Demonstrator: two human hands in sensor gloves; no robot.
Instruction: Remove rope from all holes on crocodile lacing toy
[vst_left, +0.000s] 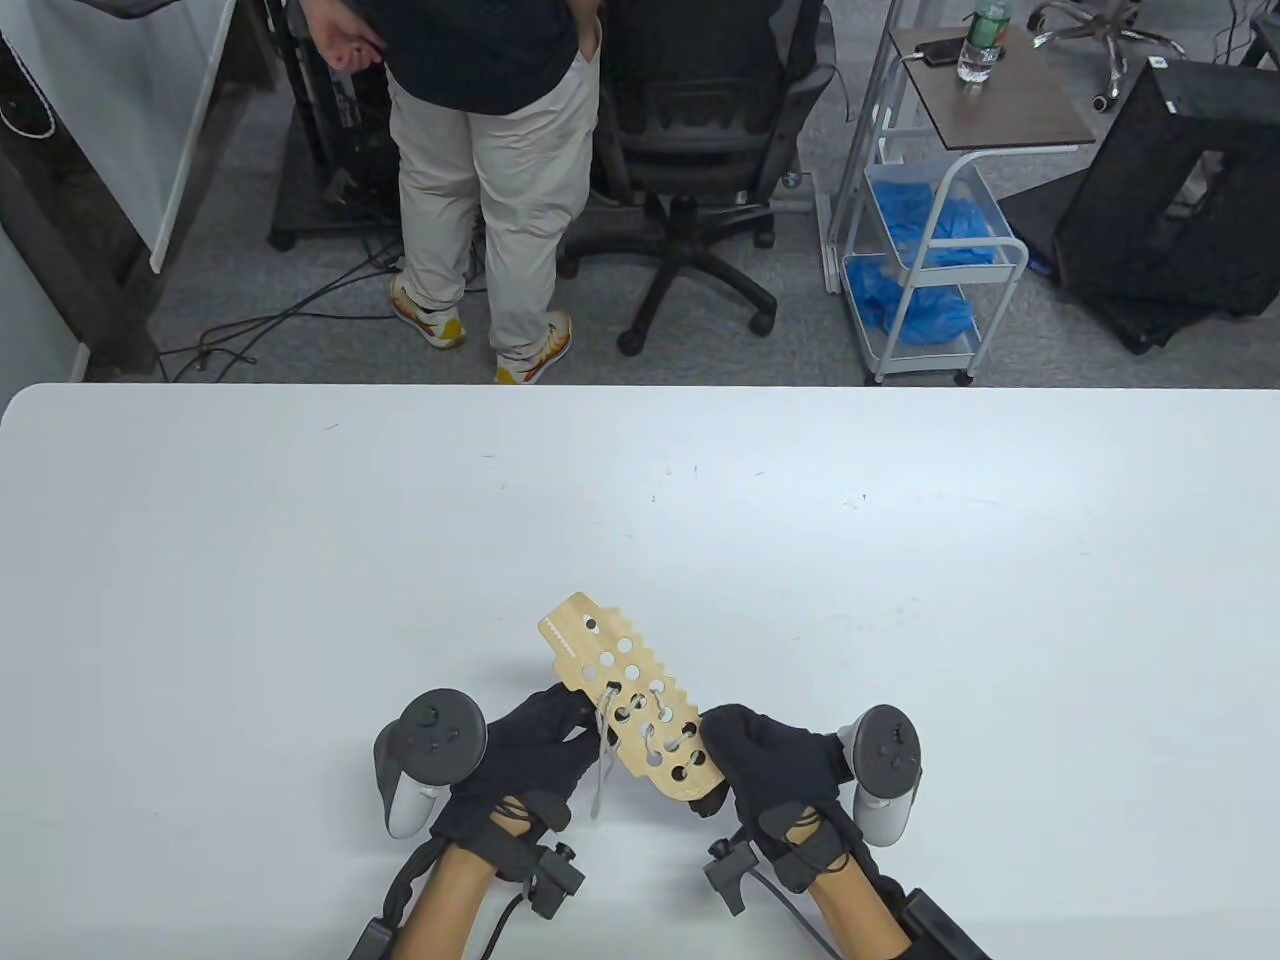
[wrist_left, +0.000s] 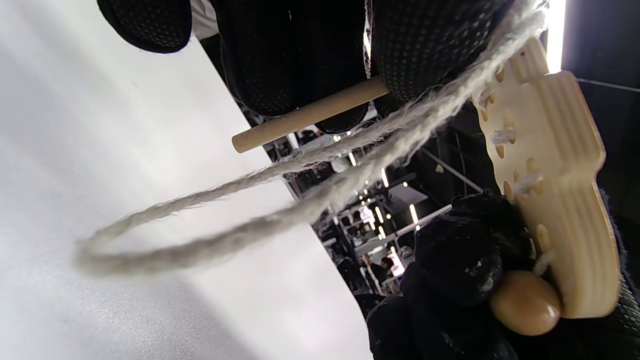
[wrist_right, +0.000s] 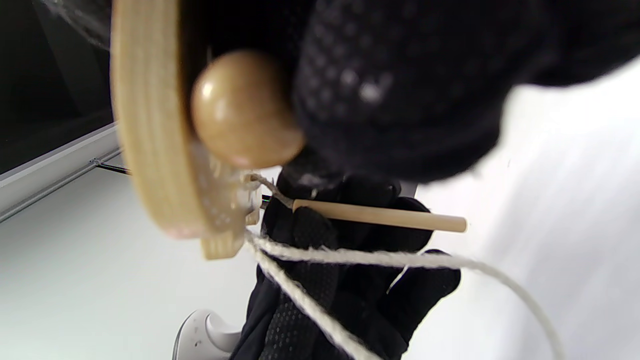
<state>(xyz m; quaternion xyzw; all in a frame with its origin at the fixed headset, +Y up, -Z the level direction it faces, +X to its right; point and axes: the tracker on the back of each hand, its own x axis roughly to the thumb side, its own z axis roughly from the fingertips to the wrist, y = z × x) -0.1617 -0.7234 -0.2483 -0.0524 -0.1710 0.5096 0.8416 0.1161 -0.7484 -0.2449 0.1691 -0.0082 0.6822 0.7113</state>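
Flat pale wooden crocodile lacing board with round holes (vst_left: 632, 695) held tilted above the white table (vst_left: 300, 560), grey-white twisted rope (wrist_left: 280, 210) laced through its near holes, thin wooden dowel needle (wrist_left: 307, 116) pinched by the left hand (vst_left: 530, 760), board's near end with round wooden bead (wrist_right: 240, 112) gripped by the right hand (vst_left: 775, 770)

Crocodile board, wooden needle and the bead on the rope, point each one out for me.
crocodile board (vst_left: 600, 640), table view, bare wood near its far end.
wooden needle (wrist_left: 280, 127), left wrist view, free end of the stick.
bead (wrist_right: 240, 110), right wrist view, middle of its rounded face.
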